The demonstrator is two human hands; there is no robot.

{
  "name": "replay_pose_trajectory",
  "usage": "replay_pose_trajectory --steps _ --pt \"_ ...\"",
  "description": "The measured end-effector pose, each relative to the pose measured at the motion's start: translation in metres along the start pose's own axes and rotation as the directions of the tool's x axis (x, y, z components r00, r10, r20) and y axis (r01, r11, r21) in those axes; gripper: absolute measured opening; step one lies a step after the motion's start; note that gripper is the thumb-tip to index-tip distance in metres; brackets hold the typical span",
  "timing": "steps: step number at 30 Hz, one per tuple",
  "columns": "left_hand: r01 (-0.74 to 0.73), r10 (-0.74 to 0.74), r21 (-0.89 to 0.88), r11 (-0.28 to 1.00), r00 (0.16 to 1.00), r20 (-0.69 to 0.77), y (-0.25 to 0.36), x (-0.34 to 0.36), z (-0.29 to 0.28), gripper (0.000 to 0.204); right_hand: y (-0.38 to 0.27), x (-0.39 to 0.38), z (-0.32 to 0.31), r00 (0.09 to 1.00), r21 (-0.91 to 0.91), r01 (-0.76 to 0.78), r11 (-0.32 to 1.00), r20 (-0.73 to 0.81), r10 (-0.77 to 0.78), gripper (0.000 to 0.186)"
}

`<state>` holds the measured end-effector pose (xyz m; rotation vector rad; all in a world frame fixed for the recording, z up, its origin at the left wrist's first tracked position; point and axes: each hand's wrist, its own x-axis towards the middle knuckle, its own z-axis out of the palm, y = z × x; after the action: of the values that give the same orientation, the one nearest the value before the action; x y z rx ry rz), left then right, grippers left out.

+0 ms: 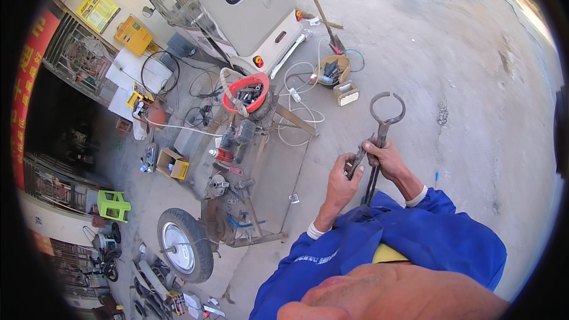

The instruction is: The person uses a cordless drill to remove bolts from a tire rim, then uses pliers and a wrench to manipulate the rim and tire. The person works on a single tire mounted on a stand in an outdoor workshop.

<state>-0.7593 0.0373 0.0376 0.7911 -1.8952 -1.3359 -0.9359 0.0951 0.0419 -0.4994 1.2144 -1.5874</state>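
Note:
My left hand point(342, 181) is closed around a short dark metal piece point(358, 160), held upright beside long rusty metal tongs point(382, 127). My right hand point(385, 159) grips the tongs just below their pivot, near the metal piece. The round jaws form a ring with a small gap at the top. The long handles run down toward my blue jacket, where their lower ends are hard to make out.
A metal workbench point(255, 213) holds a red basin point(261, 101) of parts, bottles and tools. A white enclosed vehicle point(249, 24) stands behind. A wheel point(200, 249), cardboard box point(172, 163), green stool point(112, 204), looped cables and a tan bowl point(332, 68) surround the bench.

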Motion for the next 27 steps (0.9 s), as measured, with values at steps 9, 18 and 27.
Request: replay_pose_trajectory --steps 9,18,27 --pt "0.336 -0.471 -0.57 0.749 0.876 -0.102 -0.057 0.102 0.041 0.018 -0.066 0.094 -0.066 0.979 -0.385 0.155 0.91 -0.061 -0.192 0.05" --pt "0.516 -0.986 -0.857 0.007 0.146 0.079 -0.314 0.096 0.043 0.004 0.013 0.099 -0.263 0.881 -0.479 -0.196 0.856 -0.47 -0.061 0.029" --pt "0.615 -0.963 -0.778 -0.131 0.107 0.247 -0.414 0.225 0.056 0.005 0.199 -0.177 -0.338 0.375 -0.251 -0.895 0.368 -0.872 0.316 0.042"
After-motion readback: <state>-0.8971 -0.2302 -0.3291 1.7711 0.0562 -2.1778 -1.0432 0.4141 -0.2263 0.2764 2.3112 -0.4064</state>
